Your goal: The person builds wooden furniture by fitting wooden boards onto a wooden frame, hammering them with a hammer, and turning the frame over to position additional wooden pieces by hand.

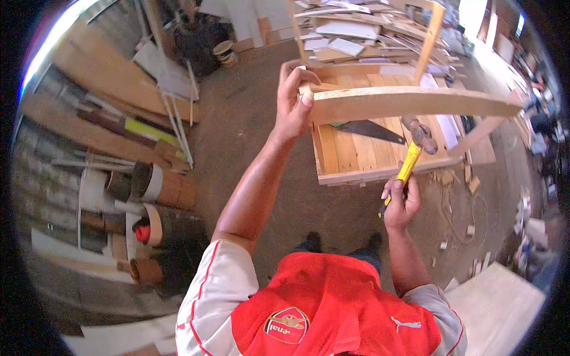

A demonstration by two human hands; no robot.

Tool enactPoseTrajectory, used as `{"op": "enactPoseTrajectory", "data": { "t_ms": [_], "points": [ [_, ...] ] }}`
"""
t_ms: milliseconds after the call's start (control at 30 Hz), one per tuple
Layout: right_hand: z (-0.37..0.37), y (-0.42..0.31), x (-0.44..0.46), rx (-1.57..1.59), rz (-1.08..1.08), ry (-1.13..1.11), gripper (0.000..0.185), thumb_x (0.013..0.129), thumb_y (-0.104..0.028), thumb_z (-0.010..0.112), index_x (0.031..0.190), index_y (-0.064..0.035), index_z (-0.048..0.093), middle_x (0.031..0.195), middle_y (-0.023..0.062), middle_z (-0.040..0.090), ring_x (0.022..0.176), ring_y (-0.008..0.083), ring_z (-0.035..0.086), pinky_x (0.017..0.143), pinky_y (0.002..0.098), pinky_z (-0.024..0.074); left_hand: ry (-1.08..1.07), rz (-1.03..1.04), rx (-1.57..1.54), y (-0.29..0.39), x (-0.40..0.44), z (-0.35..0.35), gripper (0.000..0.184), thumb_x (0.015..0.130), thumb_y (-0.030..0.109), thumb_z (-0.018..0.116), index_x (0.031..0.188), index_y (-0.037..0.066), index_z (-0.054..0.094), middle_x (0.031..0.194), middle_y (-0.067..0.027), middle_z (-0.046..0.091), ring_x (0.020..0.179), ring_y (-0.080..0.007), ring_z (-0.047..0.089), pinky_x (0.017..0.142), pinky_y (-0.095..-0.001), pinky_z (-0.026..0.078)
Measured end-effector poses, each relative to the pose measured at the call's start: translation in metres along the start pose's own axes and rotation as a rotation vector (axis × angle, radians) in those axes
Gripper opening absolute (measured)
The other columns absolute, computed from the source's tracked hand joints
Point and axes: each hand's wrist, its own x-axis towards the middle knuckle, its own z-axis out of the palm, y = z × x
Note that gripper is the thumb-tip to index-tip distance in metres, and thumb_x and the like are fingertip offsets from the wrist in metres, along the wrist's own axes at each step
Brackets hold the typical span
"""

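My left hand (295,98) is closed around the left end of a long wooden board (409,105), which runs across to the right at the top of a wooden frame. In my right hand (402,204) is a hammer (411,161) with a yellow and black handle, gripped low down. Its metal head points up, just below the board and apart from my left hand. Beneath the board, a handsaw (371,130) lies on the slatted wooden surface (350,155); its handle is mostly hidden by the board.
A pile of scrap wood (350,29) lies beyond the frame. Wood offcuts (473,185) and a thin cord are scattered on the floor at right. Boards and several rolls (172,188) line the left side. A bucket (225,53) stands at the back left. A flat panel (499,308) lies at lower right.
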Motion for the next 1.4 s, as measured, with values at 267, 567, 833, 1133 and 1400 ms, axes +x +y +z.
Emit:
{"op": "enactPoseTrajectory", "data": {
  "t_ms": [267, 567, 833, 1133, 1400],
  "points": [
    [0.032, -0.028, -0.072, -0.109, 0.136, 0.219, 0.028, 0.101, -0.020, 0.053, 0.120, 0.0006, 0.056, 0.068, -0.0014, 0.051, 0.056, 0.0063, 0.047, 0.050, 0.0234, 0.0405, -0.230, 0.387, 0.007, -0.010, 0.029, -0.010, 0.032, 0.086, 0.031, 0.053, 0.079, 0.002, 0.065, 0.076, -0.0127, 0.061, 0.076, -0.0315, 0.055, 0.073, -0.0415, 0.043],
    [0.063, -0.047, -0.136, -0.176, 0.150, 0.418, 0.035, 0.102, -0.016, 0.047, 0.130, 0.0039, 0.052, 0.069, -0.0019, 0.050, 0.053, 0.0041, 0.043, 0.047, 0.0207, 0.0356, -0.243, 0.399, -0.033, 0.002, 0.031, -0.011, 0.020, 0.088, 0.019, 0.055, 0.089, 0.002, 0.064, 0.077, -0.0100, 0.057, 0.072, -0.0263, 0.048, 0.068, -0.0380, 0.039],
    [0.113, -0.041, -0.170, -0.241, 0.201, 0.477, 0.033, 0.101, -0.013, 0.048, 0.131, 0.0016, 0.050, 0.065, -0.0027, 0.047, 0.048, 0.0047, 0.041, 0.045, 0.0216, 0.0355, -0.326, 0.368, -0.002, 0.000, 0.028, -0.020, 0.019, 0.088, 0.021, 0.059, 0.088, 0.003, 0.062, 0.078, -0.0113, 0.056, 0.073, -0.0298, 0.045, 0.070, -0.0407, 0.036],
    [0.195, -0.035, -0.164, -0.203, 0.230, 0.583, 0.034, 0.103, -0.016, 0.043, 0.132, 0.0001, 0.049, 0.065, 0.0012, 0.051, 0.047, 0.0069, 0.045, 0.042, 0.0227, 0.0368, -0.527, -0.158, -0.840, -0.043, 0.063, -0.036, 0.017, 0.092, 0.014, 0.067, 0.097, -0.003, 0.071, 0.090, -0.0113, 0.072, 0.081, -0.0167, 0.068, 0.075, -0.0309, 0.053],
    [0.276, 0.009, -0.113, -0.058, 0.141, 0.809, 0.034, 0.104, -0.021, 0.043, 0.133, -0.0048, 0.050, 0.064, 0.0027, 0.052, 0.046, 0.0078, 0.045, 0.041, 0.0233, 0.0386, -1.031, 0.063, -1.001, -0.063, 0.098, -0.023, 0.010, 0.085, 0.007, 0.073, 0.093, 0.001, 0.073, 0.101, -0.0114, 0.072, 0.090, -0.0164, 0.067, 0.075, -0.0285, 0.053]
  ]
}}
